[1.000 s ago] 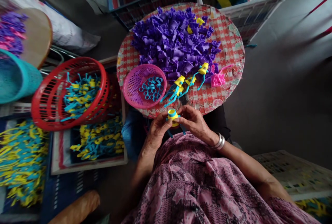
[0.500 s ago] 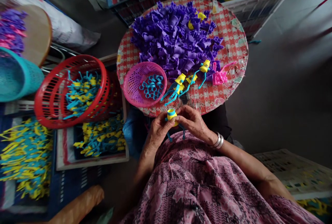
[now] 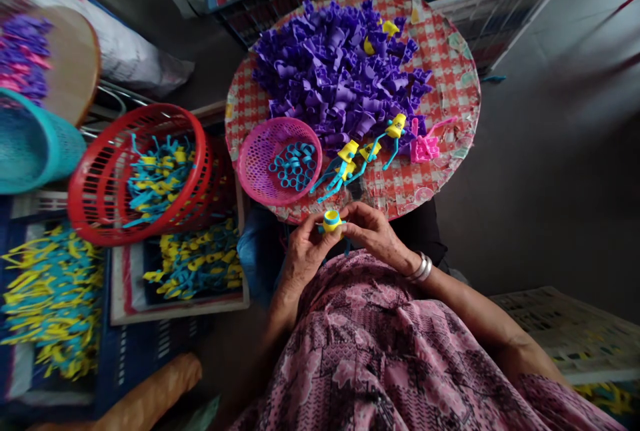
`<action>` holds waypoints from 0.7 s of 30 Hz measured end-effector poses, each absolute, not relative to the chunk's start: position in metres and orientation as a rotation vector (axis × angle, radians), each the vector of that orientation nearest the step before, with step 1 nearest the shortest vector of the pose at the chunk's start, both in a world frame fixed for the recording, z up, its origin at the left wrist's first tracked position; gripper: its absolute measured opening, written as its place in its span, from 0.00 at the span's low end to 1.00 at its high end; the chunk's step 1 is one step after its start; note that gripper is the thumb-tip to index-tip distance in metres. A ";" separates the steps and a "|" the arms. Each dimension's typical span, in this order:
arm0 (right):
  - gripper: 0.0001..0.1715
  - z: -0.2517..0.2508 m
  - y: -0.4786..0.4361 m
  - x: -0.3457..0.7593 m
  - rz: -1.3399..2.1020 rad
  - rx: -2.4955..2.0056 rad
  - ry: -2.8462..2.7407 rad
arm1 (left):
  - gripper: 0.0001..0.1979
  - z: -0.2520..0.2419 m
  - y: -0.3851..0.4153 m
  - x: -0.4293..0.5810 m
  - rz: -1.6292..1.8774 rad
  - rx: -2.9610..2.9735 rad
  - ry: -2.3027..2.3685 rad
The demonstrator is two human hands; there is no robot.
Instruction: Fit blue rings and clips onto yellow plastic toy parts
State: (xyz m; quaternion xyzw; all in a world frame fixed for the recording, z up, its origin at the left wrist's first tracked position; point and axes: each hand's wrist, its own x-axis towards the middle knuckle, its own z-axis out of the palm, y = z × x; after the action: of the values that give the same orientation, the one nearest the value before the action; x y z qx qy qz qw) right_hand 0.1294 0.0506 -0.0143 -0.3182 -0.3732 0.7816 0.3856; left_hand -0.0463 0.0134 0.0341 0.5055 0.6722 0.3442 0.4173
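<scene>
My left hand (image 3: pixel 306 249) and my right hand (image 3: pixel 376 236) are both closed on a small yellow plastic toy body (image 3: pixel 332 222), low in front of the table's near edge. A teal ring encircles it just below its open yellow rim, and teal limbs hang under my fingers. Nearest on the table lie several yellow bodies with teal limbs (image 3: pixel 347 151). Left of them, a pink mesh basket (image 3: pixel 251 168) contains loose teal rings (image 3: pixel 295 163). A large heap of purple plastic pieces (image 3: pixel 335 71) covers the table's far side, with yellow bits on top.
The round table (image 3: pixel 453 91) has a worn red checked cover. A pink plastic piece (image 3: pixel 425 148) lies at its right. To the left are a red basket (image 3: pixel 83 198) and a tray (image 3: pixel 175 313) of yellow-teal parts. A white crate (image 3: pixel 505 18) stands behind.
On the held toy body, more yellow rim now shows above the teal ring, and its opening faces me more. Both hands stay nearly in place.
</scene>
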 end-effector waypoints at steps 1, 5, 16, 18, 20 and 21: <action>0.30 -0.015 0.051 0.130 1.987 -0.809 -0.960 | 0.21 0.033 0.013 -0.047 0.873 1.292 1.697; 0.32 -0.016 0.051 0.132 1.964 -0.807 -1.002 | 0.23 0.027 0.011 -0.048 0.919 1.365 1.726; 0.30 -0.017 0.048 0.129 1.979 -0.828 -0.994 | 0.28 0.029 0.012 -0.046 0.933 1.116 1.697; 0.30 -0.015 0.048 0.128 1.979 -0.841 -1.000 | 0.27 0.030 0.012 -0.047 0.946 1.065 1.681; 0.31 -0.013 0.047 0.128 1.984 -0.845 -1.007 | 0.26 0.029 0.011 -0.047 0.969 1.025 1.653; 0.31 -0.013 0.047 0.128 1.985 -0.843 -1.007 | 0.26 0.029 0.011 -0.047 0.981 1.008 1.643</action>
State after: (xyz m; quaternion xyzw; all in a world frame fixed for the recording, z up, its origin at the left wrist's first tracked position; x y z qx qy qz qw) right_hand 0.1282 0.0474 -0.0128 -0.3287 -0.3929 0.7743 0.3715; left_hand -0.0469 0.0105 0.0293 0.4114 0.6704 0.4005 0.4700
